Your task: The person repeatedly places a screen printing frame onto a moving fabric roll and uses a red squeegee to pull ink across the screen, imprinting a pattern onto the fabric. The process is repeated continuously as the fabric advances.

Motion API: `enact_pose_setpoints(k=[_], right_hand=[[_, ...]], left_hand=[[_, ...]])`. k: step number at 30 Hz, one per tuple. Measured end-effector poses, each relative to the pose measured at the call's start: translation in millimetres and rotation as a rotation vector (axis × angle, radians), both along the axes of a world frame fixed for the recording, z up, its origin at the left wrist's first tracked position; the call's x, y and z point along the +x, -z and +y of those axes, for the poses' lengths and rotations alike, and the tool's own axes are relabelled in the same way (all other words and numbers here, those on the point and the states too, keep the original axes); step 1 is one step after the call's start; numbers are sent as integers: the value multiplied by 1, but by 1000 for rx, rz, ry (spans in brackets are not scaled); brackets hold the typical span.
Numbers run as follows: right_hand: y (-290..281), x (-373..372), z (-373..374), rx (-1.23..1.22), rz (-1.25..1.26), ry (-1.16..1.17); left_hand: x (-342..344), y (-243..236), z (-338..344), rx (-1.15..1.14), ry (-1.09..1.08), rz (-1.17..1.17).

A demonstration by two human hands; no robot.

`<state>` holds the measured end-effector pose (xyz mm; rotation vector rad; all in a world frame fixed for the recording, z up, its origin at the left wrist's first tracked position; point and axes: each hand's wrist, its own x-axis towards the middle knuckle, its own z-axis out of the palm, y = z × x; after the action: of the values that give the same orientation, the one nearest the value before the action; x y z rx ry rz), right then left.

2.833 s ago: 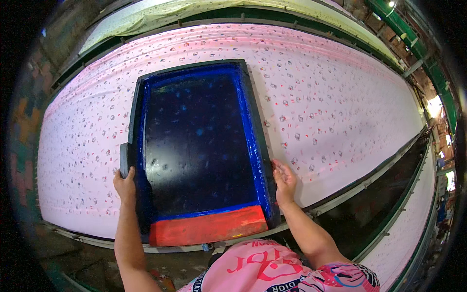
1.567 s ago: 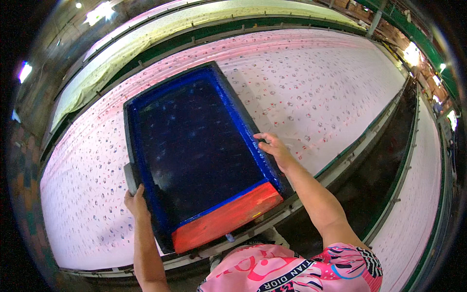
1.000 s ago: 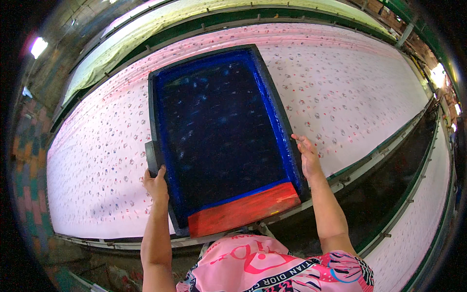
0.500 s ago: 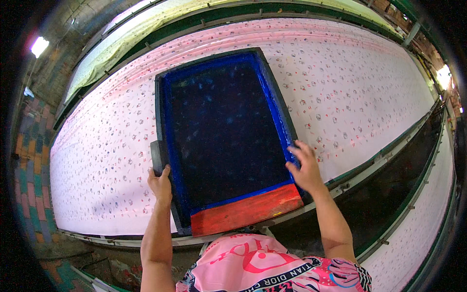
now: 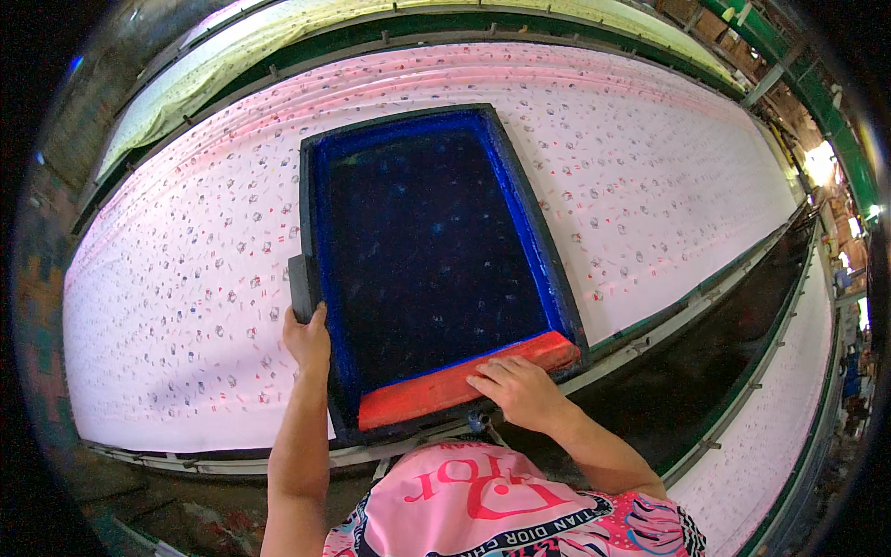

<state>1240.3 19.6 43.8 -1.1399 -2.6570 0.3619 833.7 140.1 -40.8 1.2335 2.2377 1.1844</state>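
Observation:
A large screen-printing frame [image 5: 548, 251] with a dark mesh and blue inner border lies tilted on the patterned pink-white cloth. My left hand [image 5: 308, 342] is closed round the dark block [image 5: 302, 288] fixed to the frame's left side, thumb toward the frame. Across the frame's near end lies a wide red-stained board, seemingly a squeegee [image 5: 422, 395]. My right hand [image 5: 522, 392] is closed over its near edge, right of its middle; the fingertips rest on its red face and the thumb is partly hidden.
The printed cloth [image 5: 176, 288] covers a long table with a metal rail [image 5: 640, 348] along its near edge. A second pale cloth-covered table [image 5: 770, 436] stands at the right, across a dark gap. Behind, a yellowish cloth [image 5: 241, 84] lies on another table.
My right hand has come from the frame's right side down and left onto the red squeegee, which now shows a narrower face. My left hand stays on the block. The view has shifted slightly.

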Motion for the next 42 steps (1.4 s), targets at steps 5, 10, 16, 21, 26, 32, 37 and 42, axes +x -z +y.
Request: enact_pose_setpoints(k=[5,10,16,21,26,32,37,42], right_hand=[[5,-44,17,-88,-93,30],[-20,-53,30,-236,-208,55],[-9,-59,-13,-239,-139,129],[-3,-63,-27,-62,-87,108],[10,-66,-10,45,-100,85],[27,-70,62,125,-113,55],[31,-93,179,107,-147,77],[44,-106,312,196,-80,69]], left_hand=[[-8,20,6,54,46,-133],[-10,23,8,-11,8,-58],[-3,11,-1,109,45,-130],[-4,26,0,98,27,-138],[-6,22,0,123,54,-263],[-5,18,0,100,2,-110],[-8,28,-2,140,-135,-122],[-2,26,0,92,-132,-49]])
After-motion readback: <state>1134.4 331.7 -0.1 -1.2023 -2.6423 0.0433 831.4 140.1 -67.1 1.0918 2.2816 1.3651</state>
